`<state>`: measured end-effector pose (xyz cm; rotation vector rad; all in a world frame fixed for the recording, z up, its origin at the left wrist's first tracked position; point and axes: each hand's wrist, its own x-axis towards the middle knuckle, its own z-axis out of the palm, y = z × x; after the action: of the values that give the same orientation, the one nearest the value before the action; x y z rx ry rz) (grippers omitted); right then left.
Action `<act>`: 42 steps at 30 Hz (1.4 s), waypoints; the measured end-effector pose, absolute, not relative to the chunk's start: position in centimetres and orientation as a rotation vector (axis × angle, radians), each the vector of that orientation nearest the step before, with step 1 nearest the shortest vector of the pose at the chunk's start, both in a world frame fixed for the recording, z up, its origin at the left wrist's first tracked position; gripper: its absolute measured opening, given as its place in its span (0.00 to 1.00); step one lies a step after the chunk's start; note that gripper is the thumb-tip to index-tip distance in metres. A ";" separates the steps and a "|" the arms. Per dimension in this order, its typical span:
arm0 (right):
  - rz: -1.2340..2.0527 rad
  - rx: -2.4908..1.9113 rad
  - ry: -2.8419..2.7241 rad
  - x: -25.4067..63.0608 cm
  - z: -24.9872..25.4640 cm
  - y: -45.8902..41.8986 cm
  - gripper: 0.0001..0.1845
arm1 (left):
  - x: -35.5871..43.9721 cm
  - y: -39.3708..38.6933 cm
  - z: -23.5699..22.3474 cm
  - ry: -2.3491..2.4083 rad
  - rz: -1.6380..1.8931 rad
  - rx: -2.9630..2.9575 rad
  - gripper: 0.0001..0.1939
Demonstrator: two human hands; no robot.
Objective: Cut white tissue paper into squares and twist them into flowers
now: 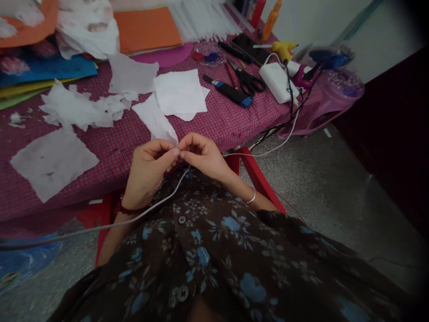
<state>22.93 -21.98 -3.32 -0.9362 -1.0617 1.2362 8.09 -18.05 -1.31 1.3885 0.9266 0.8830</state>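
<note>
Pinching: two hands (144, 172) (209, 158), near one paper strip (154, 117)

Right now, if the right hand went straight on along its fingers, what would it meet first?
Most likely the left hand, directly ahead of the right hand and very close; actual contact is unclear.

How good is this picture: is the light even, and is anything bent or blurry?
Head view: dim, uneven light, the white paper sheets brightest, the right-hand corners nearly black; head view: the floral shirt looks stretched toward the bottom, probably by a wide lens; head view: slight softness, so anything tiny between the fingers is hard to make out.
</note>
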 end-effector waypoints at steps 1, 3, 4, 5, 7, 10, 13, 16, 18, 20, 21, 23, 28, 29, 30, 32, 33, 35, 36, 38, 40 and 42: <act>1.270 -0.907 -1.046 22.9 -3.4 -21.9 0.09 | 8.1 -18.0 -1.3 0.898 0.864 1.345 0.06; 1.309 -0.858 -1.009 22.8 -3.6 -21.8 0.10 | 8.2 -17.8 -1.2 0.863 0.825 1.269 0.06; 1.314 -0.848 -0.993 22.8 -3.8 -21.7 0.11 | 8.2 -17.8 -1.2 0.860 0.810 1.243 0.06; 1.315 -0.847 -0.983 22.8 -3.9 -21.6 0.12 | 8.2 -17.7 -1.2 0.857 0.799 1.222 0.06; 1.319 -0.856 -0.983 22.9 -4.0 -21.5 0.12 | 8.1 -17.6 -1.2 0.847 0.790 1.196 0.04; 1.329 -0.868 -1.003 23.0 -4.1 -21.6 0.12 | 8.0 -17.5 -1.5 0.851 0.790 1.197 0.03; 1.334 -0.849 -1.014 23.1 -4.0 -21.7 0.13 | 7.9 -17.6 -1.6 0.853 0.789 1.198 0.01; 1.331 -0.845 -1.033 23.2 -4.0 -21.7 0.15 | 7.9 -17.6 -1.6 0.824 0.798 1.198 0.02; 1.321 -0.856 -1.052 23.2 -4.0 -21.7 0.15 | 8.0 -17.6 -1.4 0.814 0.794 1.203 0.01; 1.315 -0.858 -1.078 23.3 -3.9 -21.7 0.15 | 8.0 -17.6 -1.3 0.808 0.779 1.187 0.03; 1.315 -0.850 -1.094 23.3 -3.9 -21.8 0.15 | 8.0 -17.5 -1.3 0.803 0.769 1.169 0.05; 1.317 -0.825 -1.129 23.3 -3.9 -21.8 0.13 | 8.0 -17.4 -1.2 0.793 0.758 1.122 0.06; 1.282 -0.846 -1.190 23.3 -4.2 -21.8 0.06 | 7.9 -17.3 -1.3 0.807 0.707 1.073 0.05; 1.268 -0.864 -1.202 23.3 -4.3 -21.8 0.05 | 7.9 -17.3 -1.2 0.814 0.695 1.075 0.05; 1.252 -0.878 -1.216 23.4 -4.3 -21.8 0.05 | 7.8 -17.3 -1.2 0.819 0.689 1.080 0.05; 1.223 -0.900 -1.253 23.5 -4.3 -21.8 0.04 | 7.8 -17.3 -1.2 0.822 0.681 1.092 0.05; 1.210 -0.911 -1.272 23.5 -4.3 -21.8 0.03 | 7.8 -17.3 -1.2 0.822 0.679 1.099 0.05; 1.191 -0.938 -1.310 23.6 -4.2 -21.8 0.03 | 7.7 -17.4 -1.1 0.827 0.683 1.116 0.04; 1.180 -0.955 -1.328 23.6 -4.2 -21.8 0.03 | 7.8 -17.4 -1.1 0.834 0.688 1.128 0.04; 1.151 -0.991 -1.364 23.7 -4.1 -21.9 0.03 | 7.8 -17.6 -1.0 0.856 0.707 1.160 0.03; 1.102 -1.031 -1.402 23.8 -4.0 -22.0 0.03 | 8.0 -17.7 -0.9 0.884 0.734 1.205 0.03; 1.044 -1.068 -1.439 23.9 -3.9 -22.1 0.03 | 8.1 -17.9 -0.8 0.908 0.747 1.245 0.03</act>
<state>23.85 -22.08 -3.90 -1.0680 -1.4391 1.0436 8.13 -17.85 -0.79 1.2454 0.9083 0.7474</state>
